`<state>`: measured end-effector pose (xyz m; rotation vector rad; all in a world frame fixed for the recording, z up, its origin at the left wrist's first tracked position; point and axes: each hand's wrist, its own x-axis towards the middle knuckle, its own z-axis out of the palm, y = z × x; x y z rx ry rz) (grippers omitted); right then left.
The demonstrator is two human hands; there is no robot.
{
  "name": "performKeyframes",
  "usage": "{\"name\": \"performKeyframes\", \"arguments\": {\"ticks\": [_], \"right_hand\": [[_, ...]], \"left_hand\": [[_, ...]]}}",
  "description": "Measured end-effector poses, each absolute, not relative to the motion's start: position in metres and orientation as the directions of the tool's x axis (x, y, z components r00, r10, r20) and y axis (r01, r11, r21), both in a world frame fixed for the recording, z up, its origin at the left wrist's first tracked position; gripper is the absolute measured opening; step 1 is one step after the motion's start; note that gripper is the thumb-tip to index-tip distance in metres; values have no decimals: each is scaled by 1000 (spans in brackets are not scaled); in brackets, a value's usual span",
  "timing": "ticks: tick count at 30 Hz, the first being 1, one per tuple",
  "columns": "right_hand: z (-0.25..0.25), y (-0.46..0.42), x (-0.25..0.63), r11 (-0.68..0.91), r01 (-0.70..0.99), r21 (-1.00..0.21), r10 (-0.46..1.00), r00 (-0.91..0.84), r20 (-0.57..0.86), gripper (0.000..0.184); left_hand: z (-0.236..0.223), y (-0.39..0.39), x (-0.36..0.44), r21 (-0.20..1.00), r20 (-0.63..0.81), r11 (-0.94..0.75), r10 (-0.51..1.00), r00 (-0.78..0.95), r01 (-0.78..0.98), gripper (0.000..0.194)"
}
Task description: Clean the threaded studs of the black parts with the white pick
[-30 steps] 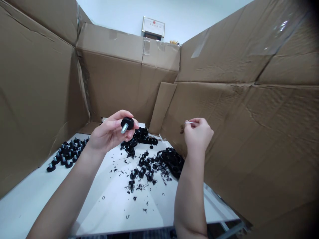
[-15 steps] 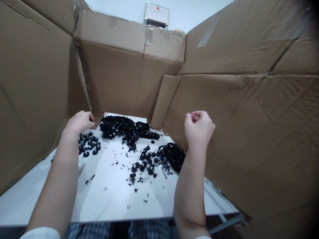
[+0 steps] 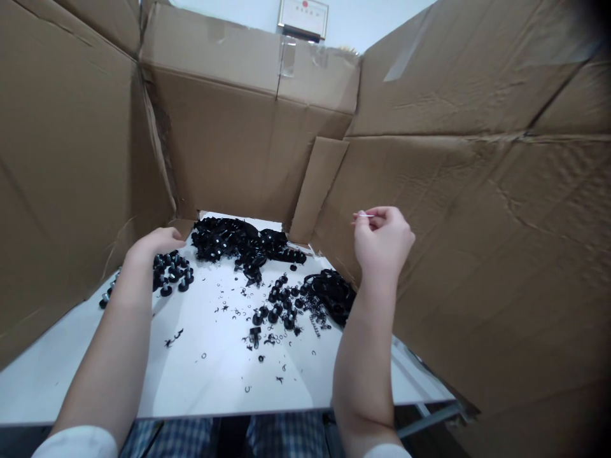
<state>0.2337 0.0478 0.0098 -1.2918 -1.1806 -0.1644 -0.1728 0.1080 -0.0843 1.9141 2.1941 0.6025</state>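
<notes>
My left hand (image 3: 160,242) is low at the left, over a group of black knobs with upright metal studs (image 3: 174,271). Its fingers bend together and point down and right; the fingertips' underside is hidden, so I cannot make out what is between them. Raised at the right, my right hand (image 3: 384,242) is closed in a pinch. A thin white sliver (image 3: 366,216), perhaps the end of a small tool, shows between its thumb and fingers.
A heap of black parts (image 3: 229,240) lies at the back of the white table (image 3: 214,394). More studded knobs (image 3: 281,305), small rings and scraps lie mid-table, beside a black bundle (image 3: 334,292). Cardboard walls (image 3: 229,146) enclose the back and sides.
My left hand has come down toward the studded knobs at the left. The dark piece seen at its fingertips before is out of sight now. My right hand stays nearly still.
</notes>
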Motion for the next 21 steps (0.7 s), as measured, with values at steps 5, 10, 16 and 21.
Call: {"name": "performKeyframes", "arguments": {"ticks": [5,10,16,21], "right_hand": [[10,44,227,371,681,-631,491,433,756,6],[9,44,225,428,657,-621,466,429,774,11],[9,42,223,459,651,-604,465,404,788,9],[9,42,224,472,639,-607,472,399,786,8]], "left_hand": [[-89,126,-102,342,-74,-75,992,106,937,35],[-115,125,-20,395,-192,-381,855,481,836,33],[-144,116,29,409,-146,-528,767,624,744,32],[-162,121,38,422,-79,-584,738,670,693,31]]}}
